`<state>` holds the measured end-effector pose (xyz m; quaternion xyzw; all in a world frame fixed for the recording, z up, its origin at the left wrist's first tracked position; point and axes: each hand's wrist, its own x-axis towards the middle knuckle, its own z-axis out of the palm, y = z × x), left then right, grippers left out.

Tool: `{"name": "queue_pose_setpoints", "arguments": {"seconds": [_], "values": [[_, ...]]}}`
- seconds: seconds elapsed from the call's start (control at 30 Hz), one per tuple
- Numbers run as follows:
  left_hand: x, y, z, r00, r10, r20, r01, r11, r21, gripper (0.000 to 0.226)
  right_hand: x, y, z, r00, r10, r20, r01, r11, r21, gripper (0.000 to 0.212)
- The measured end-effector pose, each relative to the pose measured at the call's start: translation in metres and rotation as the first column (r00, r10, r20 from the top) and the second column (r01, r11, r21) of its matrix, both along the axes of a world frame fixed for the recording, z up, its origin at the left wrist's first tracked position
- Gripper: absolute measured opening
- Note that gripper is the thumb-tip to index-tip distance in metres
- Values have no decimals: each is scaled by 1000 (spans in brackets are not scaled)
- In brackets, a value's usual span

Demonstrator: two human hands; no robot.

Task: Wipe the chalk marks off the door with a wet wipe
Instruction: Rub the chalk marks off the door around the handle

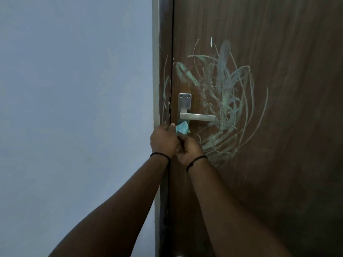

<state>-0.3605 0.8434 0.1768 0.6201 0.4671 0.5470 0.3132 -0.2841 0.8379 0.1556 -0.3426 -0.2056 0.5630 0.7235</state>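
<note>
Starting at the left, a plain bluish wall (74, 89) is seen, with nothing on it that matters here. Next comes the door frame (163, 71), where a few thin chalk lines have strayed over the gap.

The left hand (163, 140) is held just below the handle, fingers curled, and its grip looks closed on one end of the wipe (182, 129). The wipe is bunched up, pale turquoise, and is poking out above both hands, right in front of the lower part of the metal plate (184, 102). It seems to be held there so it can be refolded or spread before being pressed on the wood. That's a guess, though.

The right hand (189, 152) is tucked against the left, grip pinched on the wipe's lower edge. A dark band is worn on each wrist.

The lever handle (197, 117) sticks out to the right, so wiping will probably have to be done around it.

Further right, the chalk marks (226, 101) are spread in a big greenish tangle over the brown door (297, 127), and barely any of it looks cleaned.
</note>
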Motion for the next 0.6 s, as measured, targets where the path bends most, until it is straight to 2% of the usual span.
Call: {"name": "queue_pose_setpoints", "arguments": {"seconds": [0.1, 0.2, 0.23, 0.33, 0.47, 0.53, 0.6], "values": [[6, 3, -4, 995, 0, 98, 13, 991, -132, 24, 5, -14, -7, 979, -111, 170, 116, 993, -19, 17], [12, 2, -8, 993, 53, 105, -35, 985, -169, 14, 15, -23, -2, 852, -221, 474, 235, 972, 32, 18], [13, 0, -7, 990, 66, 122, -48, 988, -149, 13, 20, -24, 0, 808, -219, 547, 223, 973, 60, 16], [18, -5, 10, 966, 94, 243, -96, 995, -3, 15, 34, -31, 7, 739, -254, 623, 232, 965, 118, 19], [26, 4, 47, 933, 102, 346, -194, 950, 243, 17, 53, -37, -5, 619, -290, 730, 298, 947, 124, 20], [34, 16, 60, 946, 99, 308, -204, 921, 332, 20, 61, -38, -16, 616, -271, 739, 294, 950, 103, 20], [39, 27, 62, 942, 92, 324, -208, 916, 343, 24, 67, -40, -22, 621, -262, 739, 296, 951, 88, 19]]}}
